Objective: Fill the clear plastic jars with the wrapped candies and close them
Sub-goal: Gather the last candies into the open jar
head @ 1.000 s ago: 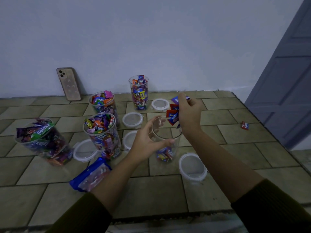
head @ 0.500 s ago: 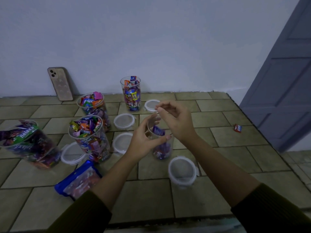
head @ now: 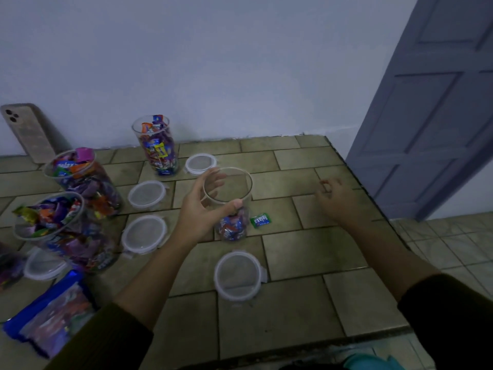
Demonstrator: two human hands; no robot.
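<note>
My left hand [head: 198, 209] grips a clear jar [head: 234, 188] by its rim; the jar stands on the tiled counter [head: 306, 252] with a few wrapped candies [head: 230, 227] at its bottom. A green candy [head: 261, 219] lies on the tile just right of the jar. Far to the right, near the counter's edge, my right hand [head: 334, 194] curls its fingertips round a small red candy [head: 323, 181]; the hand is blurred. Three jars filled with candies stand to the left: a tall one [head: 157, 145] at the back and two wide ones [head: 85, 180] [head: 61, 231].
Several loose clear lids lie on the tiles, the nearest one [head: 237, 276] in front of the held jar, another [head: 200, 162] behind it. A blue candy bag [head: 50, 321] lies front left. A phone [head: 26, 132] leans on the wall. A grey door [head: 432, 102] stands right, past the counter edge.
My right hand dropped its candies into the jar, then moved right to the red candy by the edge. A green candy now lies beside the jar. My left hand kept its grip.
</note>
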